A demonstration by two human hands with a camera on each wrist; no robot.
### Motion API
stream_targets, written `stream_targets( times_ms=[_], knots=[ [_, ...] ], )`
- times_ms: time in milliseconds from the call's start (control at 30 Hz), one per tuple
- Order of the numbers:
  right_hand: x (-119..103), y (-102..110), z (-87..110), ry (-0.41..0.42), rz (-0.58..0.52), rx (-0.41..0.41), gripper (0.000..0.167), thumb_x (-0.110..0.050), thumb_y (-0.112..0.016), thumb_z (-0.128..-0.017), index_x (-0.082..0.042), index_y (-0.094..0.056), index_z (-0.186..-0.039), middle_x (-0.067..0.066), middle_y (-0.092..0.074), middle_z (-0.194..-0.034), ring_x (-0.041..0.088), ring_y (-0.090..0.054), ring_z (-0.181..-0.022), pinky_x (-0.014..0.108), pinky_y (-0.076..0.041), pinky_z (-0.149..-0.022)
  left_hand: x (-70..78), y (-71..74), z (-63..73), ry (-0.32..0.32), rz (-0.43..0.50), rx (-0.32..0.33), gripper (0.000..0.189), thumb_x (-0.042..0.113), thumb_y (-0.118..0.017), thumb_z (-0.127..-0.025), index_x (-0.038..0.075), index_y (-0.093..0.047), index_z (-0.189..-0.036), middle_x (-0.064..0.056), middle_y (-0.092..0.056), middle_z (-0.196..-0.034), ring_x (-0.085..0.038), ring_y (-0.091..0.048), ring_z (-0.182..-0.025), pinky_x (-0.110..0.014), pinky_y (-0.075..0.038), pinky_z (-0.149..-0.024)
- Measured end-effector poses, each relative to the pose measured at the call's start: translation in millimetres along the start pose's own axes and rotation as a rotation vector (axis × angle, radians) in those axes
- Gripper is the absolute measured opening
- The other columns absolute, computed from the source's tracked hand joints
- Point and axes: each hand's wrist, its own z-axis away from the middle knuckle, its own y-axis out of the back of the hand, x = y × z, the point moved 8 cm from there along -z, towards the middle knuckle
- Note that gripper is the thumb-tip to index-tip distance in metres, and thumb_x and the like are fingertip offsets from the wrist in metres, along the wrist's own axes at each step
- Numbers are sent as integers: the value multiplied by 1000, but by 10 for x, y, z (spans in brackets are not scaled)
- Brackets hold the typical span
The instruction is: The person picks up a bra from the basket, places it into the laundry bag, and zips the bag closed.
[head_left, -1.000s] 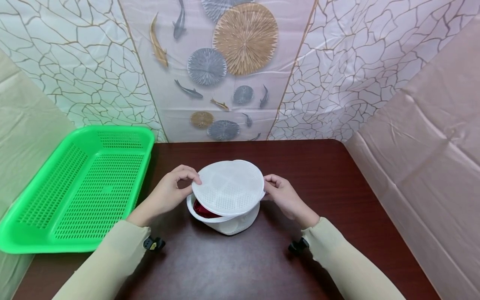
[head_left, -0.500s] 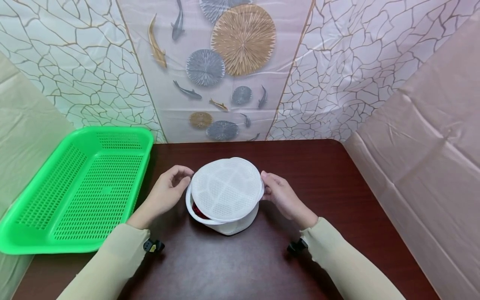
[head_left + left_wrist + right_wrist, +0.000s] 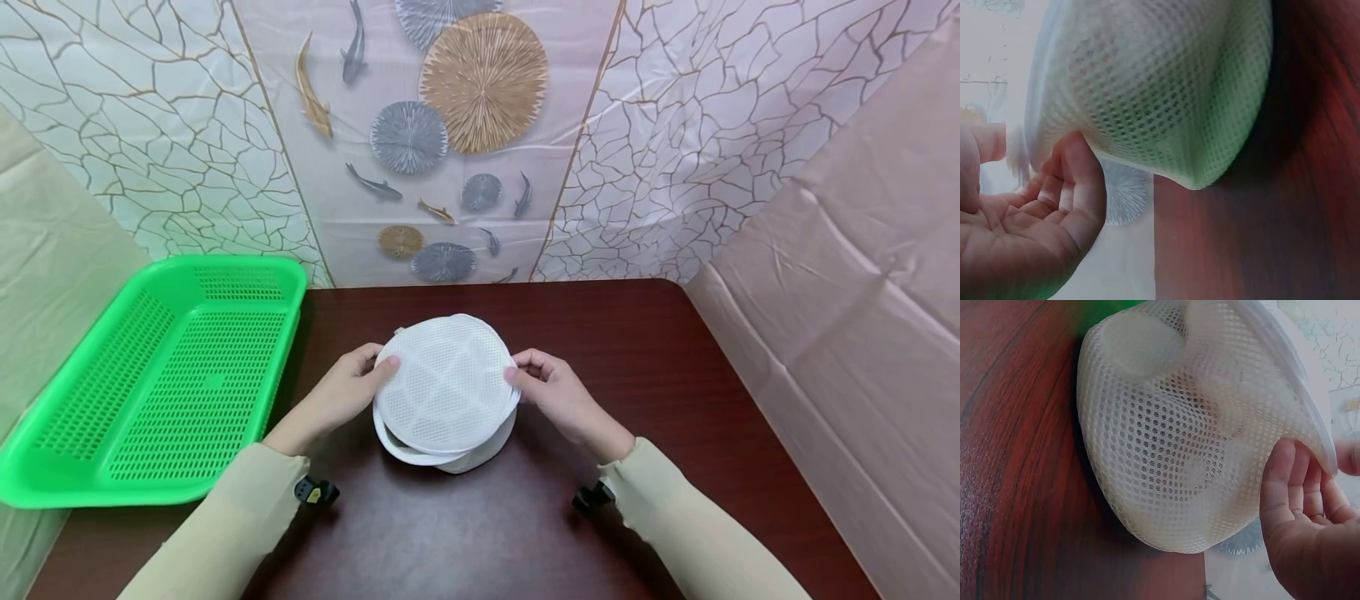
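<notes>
A round white mesh laundry bag (image 3: 480,453) stands on the dark table, its flat mesh lid (image 3: 446,387) lying over the mouth. Along the front, a narrow gap shows between lid and rim. At the left side my left hand (image 3: 347,387) pinches the edge, thumb on top of the lid. My right hand (image 3: 561,396) holds the opposite edge the same way. Fingers of the left hand (image 3: 1041,219) curl under the rim in the left wrist view. The right wrist view shows the bag's perforated side (image 3: 1160,437) bulging, with the right hand's fingers (image 3: 1282,481) against it below the rim.
A large green plastic basket (image 3: 213,381) with slotted walls sits on the left of the table (image 3: 637,333). Patterned sheeting (image 3: 480,208) rises behind the table's back edge, and plain beige cloth (image 3: 840,317) hangs on the right.
The lid has come lower and forward over the mouth, hiding the red fabric seen inside before. My left hand let go of the edge, then took hold again; the right thumb now lies on the lid.
</notes>
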Motion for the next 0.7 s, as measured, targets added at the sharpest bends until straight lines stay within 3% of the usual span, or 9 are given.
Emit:
stream_targets(
  times_ms=[200, 400, 567, 700],
  knots=[
    [-5, -18, 30, -6, 9, -33, 24, -11, -63, -93, 7, -58, -107, 11, -62, -93, 16, -60, -80, 32, -53, -71, 50, -29, -87, 26, -50, -9, 46, 47, -49, -99, 10, -54, -126, -9, -63, -107, -21, -60, -96, -38, -45, -89],
    [41, -69, 47, -11, 138, -123, 19, -11, -66, -92, 2, -61, -104, 11, -64, -90, 18, -61, -79, 34, -52, -73, 112, -57, -188, 81, -88, -13, 53, 54, -42, -99, 9, -58, -122, -10, -62, -107, -23, -58, -98, -40, -45, -89],
    [95, -120, 57, 1, 248, -185, 16, -6, -68, -89, 1, -60, -101, 9, -64, -86, 18, -61, -78, 26, -50, -69, 123, -102, -238, 89, -112, -14, 41, 47, -55, -96, 9, -62, -110, -9, -64, -97, -22, -60, -84, -36, -50, -76],
    [152, -149, 63, -4, 293, -217, 21, -3, -68, -88, 3, -59, -106, 9, -65, -91, 18, -62, -83, 24, -50, -70, 169, -128, -240, 47, -139, 16, 29, 33, -65, -92, 7, -63, -105, -9, -64, -101, -22, -58, -87, -36, -49, -75]
  ],
)
